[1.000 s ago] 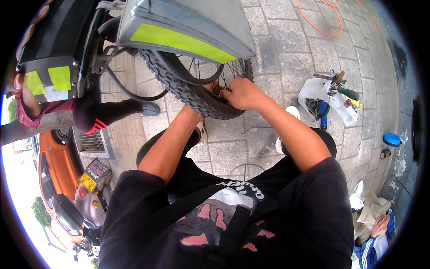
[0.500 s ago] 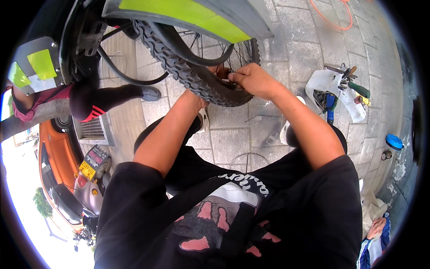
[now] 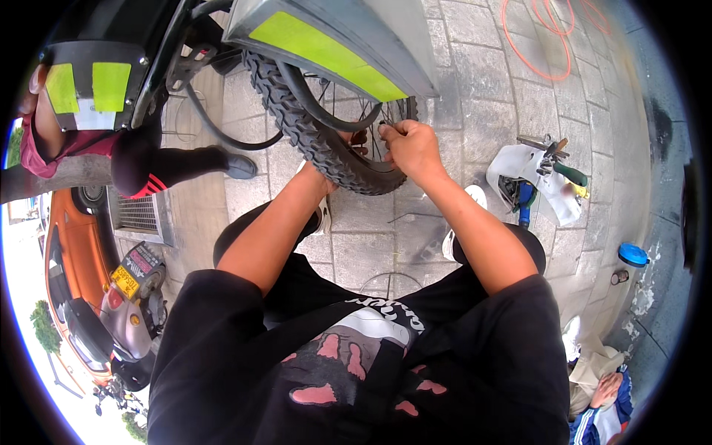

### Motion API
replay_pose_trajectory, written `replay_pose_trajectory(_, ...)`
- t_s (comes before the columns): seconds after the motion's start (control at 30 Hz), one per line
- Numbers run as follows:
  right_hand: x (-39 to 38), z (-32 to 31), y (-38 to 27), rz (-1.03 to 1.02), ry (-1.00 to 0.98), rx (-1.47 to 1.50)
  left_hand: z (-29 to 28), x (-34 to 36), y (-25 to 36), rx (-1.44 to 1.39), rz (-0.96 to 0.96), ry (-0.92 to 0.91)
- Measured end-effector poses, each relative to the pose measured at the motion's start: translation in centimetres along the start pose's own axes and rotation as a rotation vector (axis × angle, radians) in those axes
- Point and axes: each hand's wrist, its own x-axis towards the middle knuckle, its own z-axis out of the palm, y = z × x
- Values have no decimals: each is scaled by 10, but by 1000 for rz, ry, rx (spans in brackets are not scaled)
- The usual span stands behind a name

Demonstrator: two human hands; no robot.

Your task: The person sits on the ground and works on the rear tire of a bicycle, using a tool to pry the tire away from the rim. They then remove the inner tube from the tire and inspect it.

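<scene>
A spoked wheel with a knobbly black tire (image 3: 297, 122) hangs in front of me under a grey mudguard with a lime-green panel (image 3: 319, 52). Smooth black tubing (image 3: 315, 104), like an inner tube, loops outside the tire. My left hand (image 3: 320, 179) reaches round the tire's near left side; its fingertips show inside the wheel by the spokes, the rest is hidden. At the wheel's right side, my right hand (image 3: 414, 148) pinches with thumb and forefinger close to the rim and spokes. Something small and dark is at its fingertips, too small to name.
A white cut-open container (image 3: 515, 167) of tools stands on the paving at right. Beyond are an orange hose (image 3: 552, 70) and a blue lid (image 3: 633, 254). Another person's leg (image 3: 178, 159) is at left, a seated person (image 3: 604, 386) lower right. A scooter (image 3: 122, 319) and orange car (image 3: 81, 237) stand left.
My view has shifted, so the tools and hose sit further left and the wheel a little lower. The right hand stays at the rim, its fingers slightly turned; the left still reaches round the tire.
</scene>
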Motion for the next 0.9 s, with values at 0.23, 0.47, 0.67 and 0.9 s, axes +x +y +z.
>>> replay_pose_trajectory(0.23,17,-7,23,179,-134,-36,-11,13,-17,-114,-73,-42)
replay_pose_trajectory(0.47,16,-6,23,240,-266,32,-11,25,-25,-23,-53,-32)
replay_pose_trajectory(0.67,15,-6,10,139,-306,-239,3,10,-15,-56,-26,-103)
replay_pose_trajectory(0.9,15,-8,9,41,-324,-374,2,19,-18,-94,-108,-150)
